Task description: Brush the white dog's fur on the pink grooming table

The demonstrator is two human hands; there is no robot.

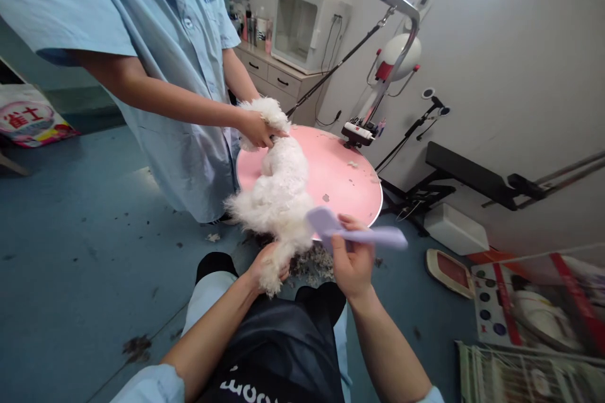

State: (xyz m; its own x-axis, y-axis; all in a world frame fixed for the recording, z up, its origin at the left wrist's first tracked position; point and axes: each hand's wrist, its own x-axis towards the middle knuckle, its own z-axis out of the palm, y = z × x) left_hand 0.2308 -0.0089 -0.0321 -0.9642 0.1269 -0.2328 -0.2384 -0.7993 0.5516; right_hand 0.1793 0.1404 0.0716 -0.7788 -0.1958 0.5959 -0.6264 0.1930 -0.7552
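Observation:
A white fluffy dog [288, 176] is on a round pink grooming table [338, 167], its rear toward me. My left hand [270, 266] is closed around one of its legs, which reaches over the table's near edge. In my right hand [353, 258] is a lilac pet brush [373, 237], its head beside the fur of that leg and slightly blurred. Whether the bristles touch the coat I cannot tell. Across from me, a co-worker's hand [259, 128] rests at the dog's head and neck.
The co-worker in a light blue shirt [165, 44] stands at the left. A metal grooming arm [394, 50] with a black strap rises from the table's far edge. Clipped hair [314, 264] lies on the floor below. A white cabinet [309, 25] and a black folding bench [470, 173] stand beyond.

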